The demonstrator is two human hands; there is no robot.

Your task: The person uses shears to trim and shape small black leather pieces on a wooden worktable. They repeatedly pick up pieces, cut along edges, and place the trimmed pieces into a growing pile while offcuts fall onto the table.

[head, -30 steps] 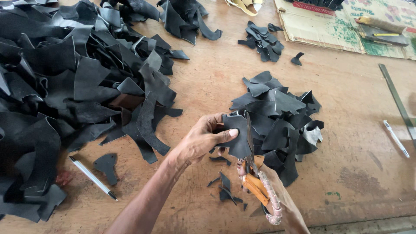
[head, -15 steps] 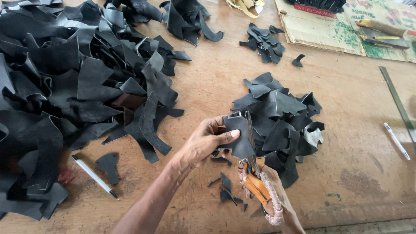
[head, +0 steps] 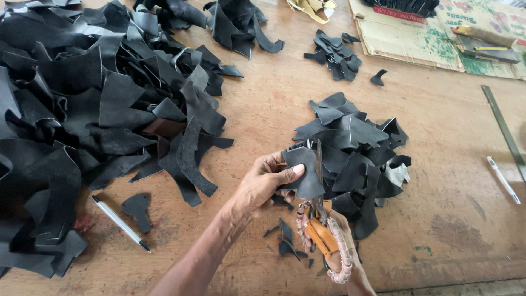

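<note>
Only the one head view here, looking down on a worn brown wooden table (head: 263, 109) with scuffs and a few paint-like marks. The left hand (head: 263, 183) is pinched shut on a small black leather piece (head: 304, 172), thumb on top, fingers underneath; the piece is flat, matte and roughly four-sided with uneven edges, held just above the table in front of the person. The right hand (head: 337, 241) is wrapped around a pair of scissors (head: 320, 219), so it's closed on the handles, which look orange and bound in pale cord, kind of lumpy. The thin metal blades point up and away, and they run right along the right edge of the leather piece, touching or cutting into it, can't tell which. So the two hands sit close together, one above the other. Just behind them is a small heap of cut black scraps (head: 356, 151), angular bits overlapping, one with a pale grey underside. A few tiny offcuts (head: 285, 235) lie on the table under the hands. Off to the left there's a big pile of larger leather pieces (head: 98, 109), curled and floppy, some slightly shiny. Near it lies a white pen (head: 120, 223) beside a flat black T-shaped cutout (head: 137, 208). Far right has a long metal ruler (head: 504, 129) and another pen (head: 503, 180), and at the top right a flat cardboard sheet (head: 405, 38).
</note>
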